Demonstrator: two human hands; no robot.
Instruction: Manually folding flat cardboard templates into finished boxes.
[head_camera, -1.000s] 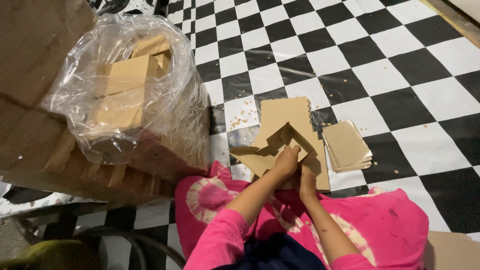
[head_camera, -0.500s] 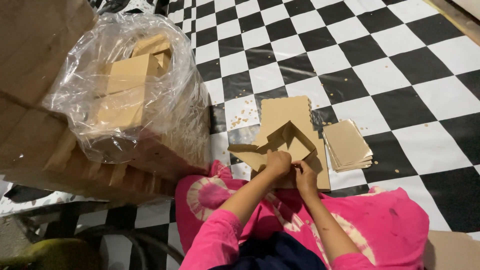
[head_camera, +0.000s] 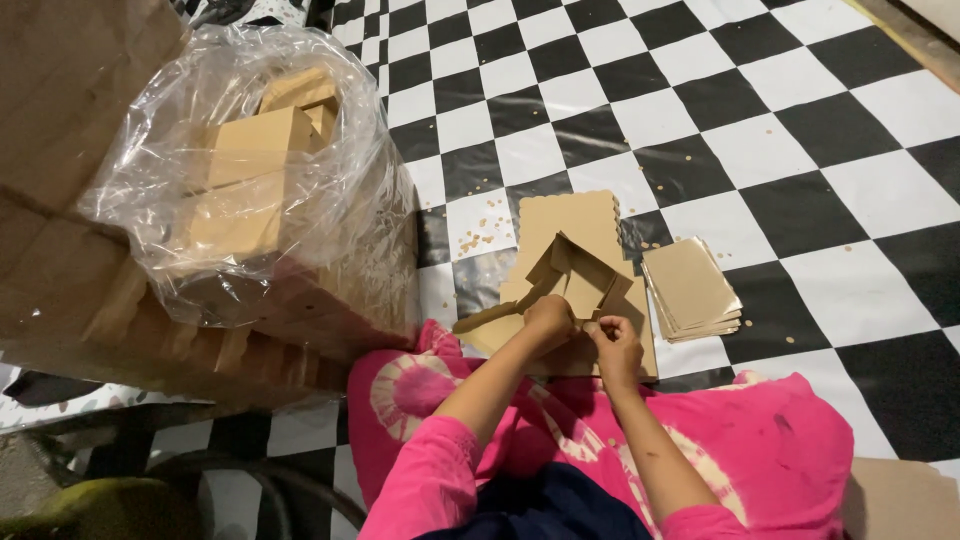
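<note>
Two hands work on one part-folded cardboard box blank (head_camera: 572, 275), which stands half raised on a flat brown sheet (head_camera: 570, 215) on the black-and-white checkered floor (head_camera: 800, 130), directly ahead of the person's pink-clad lap (head_camera: 700, 450). The left hand (head_camera: 548, 318) is curled closed around a lower flap of the blank; the right hand (head_camera: 615, 338) is also closed, pinching the near edge just beside it. How firmly either hand grips cannot be told from this view.

Risks from this position:

- Flap spring-back. The raised panels are held only at the near edge. If either pinch loosens, the creases are likely to relax and the form to fall open.
- Tearing or a false crease. Both hands pull at closely spaced points; uneven force could bend the card off its score line.
- Disturbing the stack of flat blanks (head_camera: 690, 290). It lies just beside the right hand, so a sideways wrist movement could scatter it.
- The clear plastic bag (head_camera: 260, 170) of folded boxes sits to the left, near the left forearm; an elbow swing could tip it.
</note>
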